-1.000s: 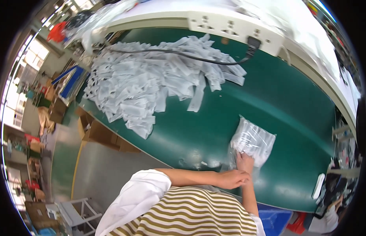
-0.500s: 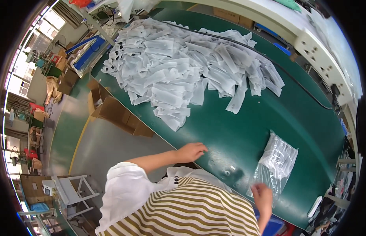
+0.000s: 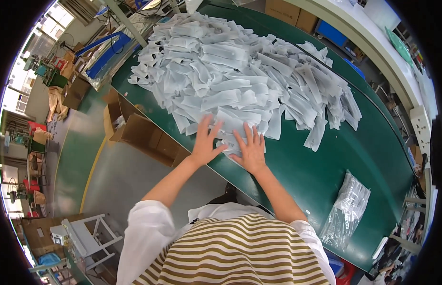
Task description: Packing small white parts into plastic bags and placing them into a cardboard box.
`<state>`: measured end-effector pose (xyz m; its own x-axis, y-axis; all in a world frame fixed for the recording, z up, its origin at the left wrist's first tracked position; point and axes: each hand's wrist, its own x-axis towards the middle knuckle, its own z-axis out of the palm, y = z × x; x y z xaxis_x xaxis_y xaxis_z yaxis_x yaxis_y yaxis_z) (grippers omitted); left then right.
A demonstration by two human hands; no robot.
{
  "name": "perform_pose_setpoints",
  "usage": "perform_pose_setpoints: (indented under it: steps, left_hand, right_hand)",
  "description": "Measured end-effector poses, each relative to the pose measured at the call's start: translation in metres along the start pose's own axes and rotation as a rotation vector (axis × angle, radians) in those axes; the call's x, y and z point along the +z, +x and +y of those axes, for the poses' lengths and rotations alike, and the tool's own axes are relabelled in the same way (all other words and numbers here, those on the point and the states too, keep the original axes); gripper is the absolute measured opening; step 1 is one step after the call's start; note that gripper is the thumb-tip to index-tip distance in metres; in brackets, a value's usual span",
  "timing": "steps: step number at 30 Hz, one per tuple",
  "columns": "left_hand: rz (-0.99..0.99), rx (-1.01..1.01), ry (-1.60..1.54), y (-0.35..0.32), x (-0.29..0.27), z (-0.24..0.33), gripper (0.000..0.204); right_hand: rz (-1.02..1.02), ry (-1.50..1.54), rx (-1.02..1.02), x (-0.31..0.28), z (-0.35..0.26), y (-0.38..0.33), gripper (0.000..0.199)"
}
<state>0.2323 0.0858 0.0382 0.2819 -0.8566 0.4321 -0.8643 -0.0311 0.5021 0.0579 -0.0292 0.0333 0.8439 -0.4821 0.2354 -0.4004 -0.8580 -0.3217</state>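
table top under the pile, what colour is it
Dark green table top, best seen in the head view.

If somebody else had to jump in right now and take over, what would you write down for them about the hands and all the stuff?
Left hand: open, fingers spread, flat on the near edge of the big heap of small white flat plastic packets.
Right hand: open too, palm down on the same edge, beside the left hand. Neither hand grips anything.
The heap lies on the green table top.
Done: one filled clear plastic bag lies to the right, near the table's edge, apart from the heap.
Left: nearly all packets lie loose in the heap.
An open brown cardboard box stands on the floor to the left.
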Motion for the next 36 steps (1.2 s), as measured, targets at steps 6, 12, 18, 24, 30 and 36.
perform_pose_setpoints:
  steps: [6,12,18,24,30,36]
  left_hand:
    - [0.024,-0.108,0.028,0.008,0.089,0.006,0.064]
    - [-0.016,-0.065,-0.003,0.031,0.132,0.058,0.06]
    - [-0.069,-0.032,-0.021,0.042,0.142,0.072,0.061]
    - [-0.049,-0.032,-0.207,0.027,0.123,0.073,0.064]
    - [-0.105,0.062,-0.282,-0.017,0.094,0.11,0.065]
    - [-0.3,0.298,-0.068,-0.03,0.079,0.153,0.06]
  right_hand:
    - [-0.026,-0.008,0.036,0.006,0.024,-0.013,0.091]
    - [-0.062,-0.003,0.128,-0.025,0.076,-0.037,0.092]
    - [0.041,-0.098,0.153,-0.06,0.087,-0.058,0.079]
    - [0.027,0.0,0.279,-0.038,0.073,-0.12,0.048]
    - [0.113,0.342,0.408,-0.007,0.108,-0.135,0.015]
    - [-0.305,1.146,0.739,-0.041,0.118,-0.162,0.012]
